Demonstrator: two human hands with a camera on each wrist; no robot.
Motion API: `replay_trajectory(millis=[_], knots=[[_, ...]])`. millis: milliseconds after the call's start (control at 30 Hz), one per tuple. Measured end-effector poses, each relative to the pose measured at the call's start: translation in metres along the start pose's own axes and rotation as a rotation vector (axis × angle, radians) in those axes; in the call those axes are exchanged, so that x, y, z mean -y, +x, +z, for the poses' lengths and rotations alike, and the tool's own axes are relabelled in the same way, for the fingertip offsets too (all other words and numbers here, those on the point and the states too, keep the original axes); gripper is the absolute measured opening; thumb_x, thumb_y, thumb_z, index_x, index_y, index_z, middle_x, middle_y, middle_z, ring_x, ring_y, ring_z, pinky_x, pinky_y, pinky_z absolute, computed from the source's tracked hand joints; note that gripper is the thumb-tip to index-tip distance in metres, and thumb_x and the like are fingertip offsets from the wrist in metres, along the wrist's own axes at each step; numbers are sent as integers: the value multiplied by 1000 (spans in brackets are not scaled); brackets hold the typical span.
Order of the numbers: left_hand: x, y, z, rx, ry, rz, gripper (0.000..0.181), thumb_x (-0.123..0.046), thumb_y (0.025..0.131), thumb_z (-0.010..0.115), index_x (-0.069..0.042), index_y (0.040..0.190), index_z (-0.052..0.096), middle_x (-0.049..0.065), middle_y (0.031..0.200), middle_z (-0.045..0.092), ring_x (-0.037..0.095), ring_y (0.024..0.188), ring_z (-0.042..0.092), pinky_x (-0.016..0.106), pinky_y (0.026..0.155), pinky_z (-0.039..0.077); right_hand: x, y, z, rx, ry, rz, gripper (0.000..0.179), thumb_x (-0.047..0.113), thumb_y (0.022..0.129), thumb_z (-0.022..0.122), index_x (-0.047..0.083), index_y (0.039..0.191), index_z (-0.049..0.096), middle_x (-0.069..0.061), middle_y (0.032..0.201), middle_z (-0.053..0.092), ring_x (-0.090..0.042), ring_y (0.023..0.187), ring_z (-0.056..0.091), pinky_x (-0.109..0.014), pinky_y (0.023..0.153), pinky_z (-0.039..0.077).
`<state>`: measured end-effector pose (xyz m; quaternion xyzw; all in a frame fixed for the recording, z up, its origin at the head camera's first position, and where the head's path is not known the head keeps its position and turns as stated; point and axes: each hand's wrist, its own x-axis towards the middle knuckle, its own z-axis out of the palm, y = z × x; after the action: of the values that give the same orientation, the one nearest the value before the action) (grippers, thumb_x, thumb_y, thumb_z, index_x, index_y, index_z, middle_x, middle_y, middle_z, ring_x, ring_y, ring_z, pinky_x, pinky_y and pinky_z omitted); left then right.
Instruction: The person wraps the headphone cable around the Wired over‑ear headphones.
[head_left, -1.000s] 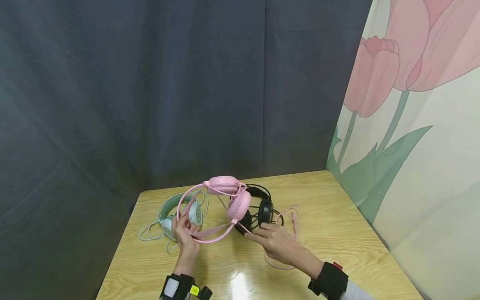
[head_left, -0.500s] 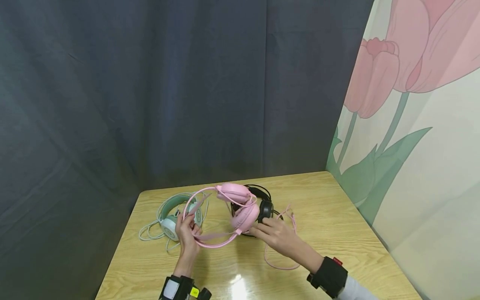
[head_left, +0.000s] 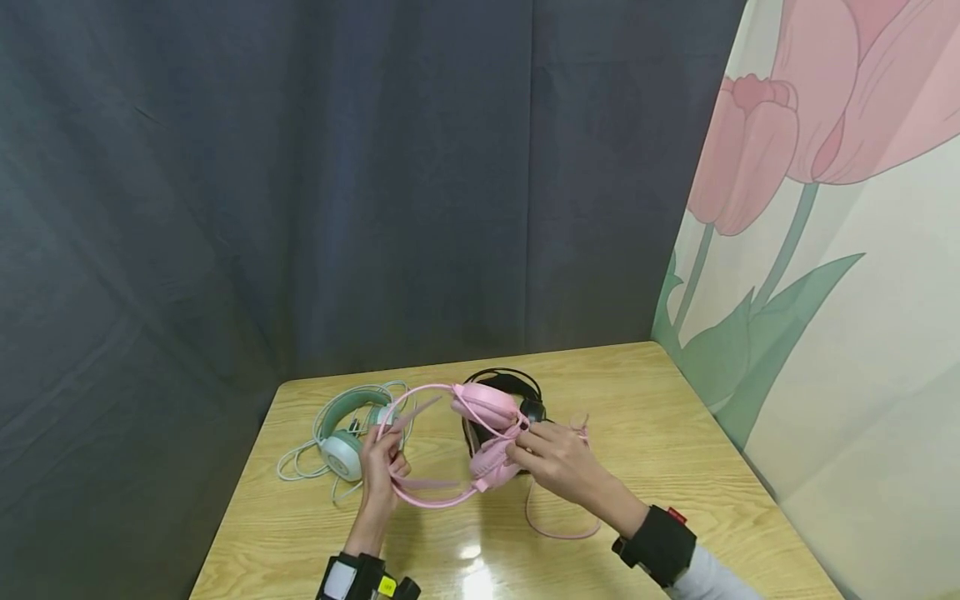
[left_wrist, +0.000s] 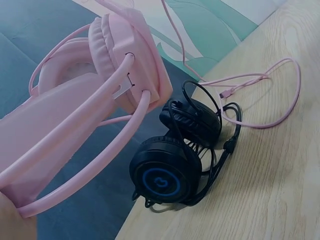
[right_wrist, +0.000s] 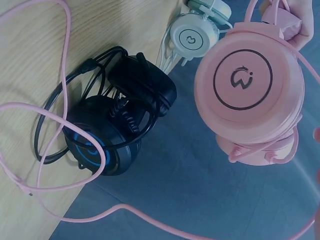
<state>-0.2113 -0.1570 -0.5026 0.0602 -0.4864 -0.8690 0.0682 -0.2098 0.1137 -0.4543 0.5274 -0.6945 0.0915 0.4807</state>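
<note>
My left hand (head_left: pixel 381 468) grips the headband of a pink headset (head_left: pixel 487 405), held up above the table. Both its ear cups point to the right, a round logo showing on one in the right wrist view. Beside the cups, my right hand (head_left: pixel 561 467) pinches the pink cable (right_wrist: pixel 150 220) with curled fingers. Only slivers of these fingers show at the right edge of the right wrist view. From there the cable droops and loops down onto the table.
Black headphones (left_wrist: pixel 162 172) with a blue ring logo lie behind the pink headset, their cable bunched around them. Mint-green and white headphones (head_left: pixel 341 454) lie at the left with a coiled cord. A dark curtain (head_left: pixel 412 183) hangs beyond the wooden table (head_left: pixel 675 483).
The pink headset has shifted right and slightly down with my left hand. My right hand has come up close against the ear cups, where a length of cable stretched between them a second ago.
</note>
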Motion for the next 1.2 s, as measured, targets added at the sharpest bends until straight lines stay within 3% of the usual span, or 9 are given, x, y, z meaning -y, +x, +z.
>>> replay_trajectory(millis=[133, 300, 533, 833, 1200], knots=[[1, -1, -1, 35, 9, -17, 8, -4, 83, 44, -5, 88, 38, 0, 59, 27, 6, 37, 23, 18, 31, 21, 0, -3, 3, 20, -5, -2, 16, 14, 85, 47, 10, 79, 62, 1, 76, 55, -14, 63, 49, -22, 54, 42], [2, -1, -1, 73, 32, -28, 10, -3, 81, 46, -5, 86, 38, -2, 57, 26, 6, 36, 22, 18, 30, 19, -3, -6, 5, 4, -24, 17, 5, 16, 76, 60, 11, 75, 62, 1, 72, 54, -14, 54, 46, -19, 41, 36], [5, -3, -2, 128, 90, -82, 14, -5, 79, 50, -5, 87, 38, -2, 55, 25, 6, 35, 22, 18, 30, 19, -7, -8, 4, 34, 2, 55, 13, 20, 65, 66, 13, 66, 54, 4, 65, 46, -12, 51, 36, -19, 40, 28], [8, -4, -2, 147, 134, -88, 20, -7, 79, 51, 2, 93, 39, 1, 55, 22, 7, 35, 22, 19, 30, 20, -6, -10, 6, 62, -3, 74, 7, 19, 76, 59, 12, 73, 59, 4, 70, 51, -12, 55, 39, -17, 42, 29], [10, -7, -2, 179, 221, -93, 24, -3, 78, 49, 8, 97, 38, 1, 54, 23, 8, 35, 23, 20, 31, 19, -11, -12, 7, 24, 11, 90, 30, 40, 64, 69, 14, 69, 56, 6, 63, 44, -9, 50, 35, -15, 41, 28]])
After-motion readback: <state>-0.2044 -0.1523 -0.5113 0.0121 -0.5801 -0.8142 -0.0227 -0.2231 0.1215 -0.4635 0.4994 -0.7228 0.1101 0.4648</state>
